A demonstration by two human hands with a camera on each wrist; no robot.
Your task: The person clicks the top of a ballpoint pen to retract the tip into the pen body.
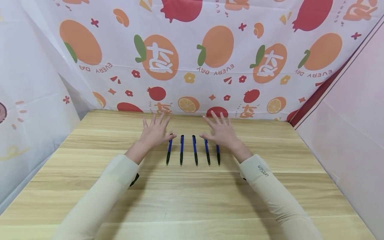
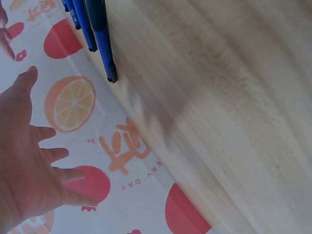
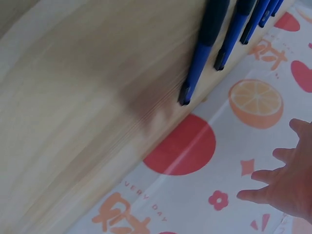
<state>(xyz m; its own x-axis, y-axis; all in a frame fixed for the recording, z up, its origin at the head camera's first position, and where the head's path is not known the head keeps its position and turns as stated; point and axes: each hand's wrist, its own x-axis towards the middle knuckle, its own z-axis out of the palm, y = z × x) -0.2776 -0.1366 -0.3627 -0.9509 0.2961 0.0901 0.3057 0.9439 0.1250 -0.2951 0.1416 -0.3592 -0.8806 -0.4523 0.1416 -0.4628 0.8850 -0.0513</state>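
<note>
Several blue pens with black grips lie side by side in a row on the wooden table, tips toward the person. The leftmost pen (image 1: pixel 169 151) has its top end overlapped by the thumb of my left hand (image 1: pixel 154 133), whose fingers are spread over the table. My right hand (image 1: pixel 222 134) is spread likewise, covering the tops of the rightmost pen (image 1: pixel 218 156) and its neighbour (image 1: pixel 207 153). Between the hands, the middle pen (image 1: pixel 194 150) shows in full. In the wrist views, the left palm (image 2: pixel 24 165) and right fingers (image 3: pixel 282 180) appear raised above the tabletop, holding nothing.
The wood-grain table (image 1: pixel 192 200) ends at a hanging white cloth (image 1: pixel 186 60) with fruit prints along its far edge. White cloth panels (image 1: pixel 351 110) also stand at both sides. Dark bands show under both cream sleeves (image 1: pixel 99 196).
</note>
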